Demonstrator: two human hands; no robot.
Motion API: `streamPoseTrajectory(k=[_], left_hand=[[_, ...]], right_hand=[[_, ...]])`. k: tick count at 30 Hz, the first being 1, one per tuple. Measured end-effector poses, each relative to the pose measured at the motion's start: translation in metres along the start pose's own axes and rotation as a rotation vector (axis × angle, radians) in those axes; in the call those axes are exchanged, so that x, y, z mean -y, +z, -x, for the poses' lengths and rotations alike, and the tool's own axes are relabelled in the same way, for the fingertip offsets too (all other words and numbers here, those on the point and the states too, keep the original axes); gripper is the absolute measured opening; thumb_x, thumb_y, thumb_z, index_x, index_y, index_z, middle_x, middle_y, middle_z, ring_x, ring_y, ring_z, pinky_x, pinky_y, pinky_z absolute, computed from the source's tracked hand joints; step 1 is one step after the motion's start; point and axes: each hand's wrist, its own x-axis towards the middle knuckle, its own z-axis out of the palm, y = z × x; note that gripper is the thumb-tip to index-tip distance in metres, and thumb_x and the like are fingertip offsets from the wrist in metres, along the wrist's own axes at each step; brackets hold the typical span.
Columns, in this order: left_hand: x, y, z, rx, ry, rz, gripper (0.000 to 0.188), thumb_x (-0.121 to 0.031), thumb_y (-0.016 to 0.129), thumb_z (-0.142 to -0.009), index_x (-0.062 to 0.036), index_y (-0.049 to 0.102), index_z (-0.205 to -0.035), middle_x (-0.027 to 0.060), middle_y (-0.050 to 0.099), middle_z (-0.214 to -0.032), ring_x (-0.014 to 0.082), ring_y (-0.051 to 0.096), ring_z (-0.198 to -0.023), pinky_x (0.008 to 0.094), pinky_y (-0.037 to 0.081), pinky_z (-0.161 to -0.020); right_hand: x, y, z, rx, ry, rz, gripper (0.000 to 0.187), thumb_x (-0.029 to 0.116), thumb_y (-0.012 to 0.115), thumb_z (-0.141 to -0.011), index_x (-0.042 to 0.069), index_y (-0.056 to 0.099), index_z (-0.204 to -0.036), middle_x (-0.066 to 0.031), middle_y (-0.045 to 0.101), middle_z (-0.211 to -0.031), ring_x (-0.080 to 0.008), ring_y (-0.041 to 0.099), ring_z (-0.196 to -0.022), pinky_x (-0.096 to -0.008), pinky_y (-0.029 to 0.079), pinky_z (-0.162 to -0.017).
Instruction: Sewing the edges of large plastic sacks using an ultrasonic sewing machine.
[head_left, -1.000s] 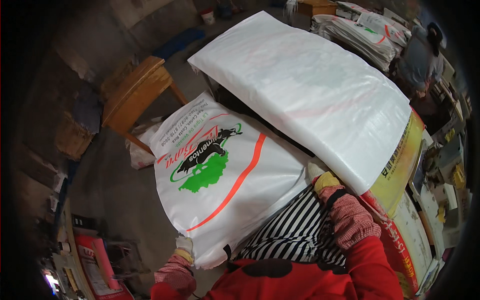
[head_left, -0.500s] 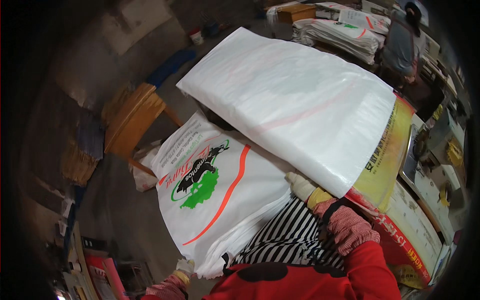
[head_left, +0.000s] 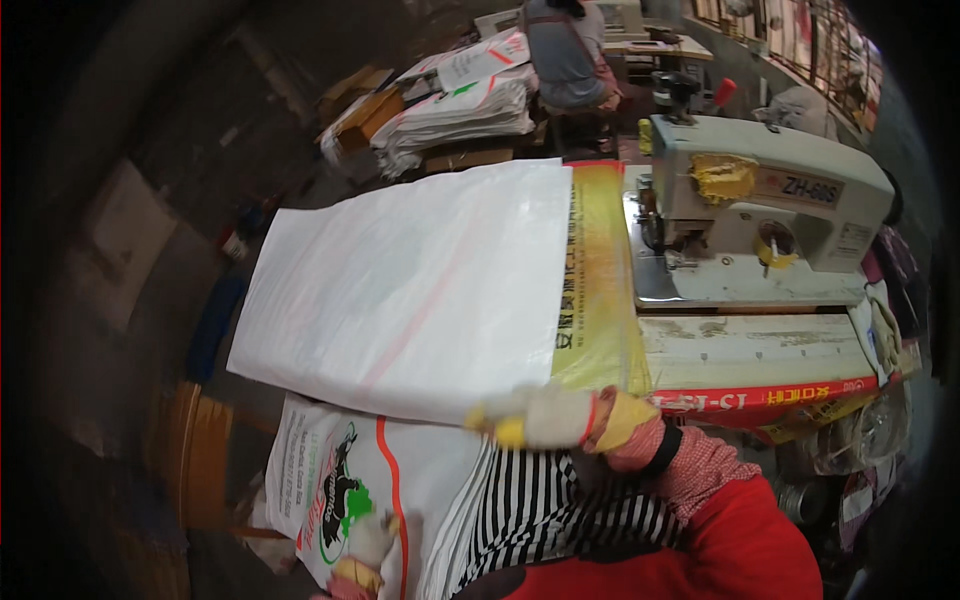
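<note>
My right hand (head_left: 550, 418), in a pale glove with yellow patches, reaches left across the near edge of a white woven sack stack (head_left: 420, 290). Motion smears its fingers, so their grip does not show. Lower down, my gloved left hand (head_left: 368, 542) lies against the printed face of a white sack (head_left: 420, 470) with a red stripe and a green-and-black emblem. Its fingers look loosely spread. That sack tops a pile whose layered edges reach my striped apron (head_left: 520, 510). A yellow printed sheet (head_left: 600, 280) shows beneath the white stack's right end.
A pale industrial sewing machine (head_left: 770, 200) stands to the right on its worn table (head_left: 760, 350). Behind are more folded sacks (head_left: 460, 125) and a seated person (head_left: 565, 60). A wooden stool (head_left: 195, 450) is at the left.
My view has swung right, bringing the sewing machine fully in. My left hand has come up from the pile's lower corner onto the printed sack. My right hand now overlaps the white stack's near edge.
</note>
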Motion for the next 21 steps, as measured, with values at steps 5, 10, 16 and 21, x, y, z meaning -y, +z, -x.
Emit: streamPoseTrajectory(k=[5, 10, 16, 21], left_hand=[[-0.133, -0.095, -0.154, -0.387, 0.521, 0.142, 0.012, -0.012, 0.061, -0.07, -0.0101, 0.06, -0.081, 0.0121, 0.058, -0.075, 0.0308, 0.056, -0.069, 0.0371, 0.046, -0.061], [-0.239, -0.116, -0.279, -0.473, 0.867, -0.134, 0.014, -0.016, 0.061, -0.069, -0.0059, 0.059, -0.079, 0.0084, 0.057, -0.09, 0.0255, 0.053, -0.087, 0.0347, 0.044, -0.073], [-0.324, -0.139, -0.371, -0.363, 0.749, -0.371, 0.017, -0.017, 0.058, -0.073, -0.0059, 0.063, -0.085, 0.0116, 0.059, -0.089, 0.0253, 0.055, -0.086, 0.0332, 0.045, -0.074], [-0.34, -0.127, -0.409, -0.232, 0.676, -0.316, 0.018, -0.013, 0.051, -0.075, -0.0065, 0.064, -0.085, 0.0137, 0.061, -0.088, 0.0268, 0.06, -0.083, 0.0338, 0.048, -0.072]], right_hand=[[-0.03, -0.047, 0.008, -0.962, 0.353, -0.13, 0.022, 0.007, 0.048, -0.078, 0.005, 0.057, -0.098, -0.0149, 0.059, -0.087, -0.0271, 0.057, -0.082, -0.0314, 0.044, -0.075], [-0.028, -0.041, 0.017, -0.893, 0.091, 0.268, 0.019, 0.005, 0.052, -0.075, 0.004, 0.057, -0.093, -0.0154, 0.057, -0.082, -0.0298, 0.055, -0.08, -0.0338, 0.043, -0.073], [-0.032, -0.043, 0.007, -0.826, 0.099, 0.289, 0.017, 0.004, 0.051, -0.074, 0.004, 0.058, -0.089, -0.0159, 0.057, -0.081, -0.0313, 0.054, -0.078, -0.0362, 0.043, -0.071], [-0.034, -0.048, 0.005, -0.736, 0.152, 0.318, 0.018, 0.006, 0.05, -0.075, 0.004, 0.059, -0.09, -0.0139, 0.058, -0.08, -0.0268, 0.056, -0.078, -0.0339, 0.044, -0.071]])
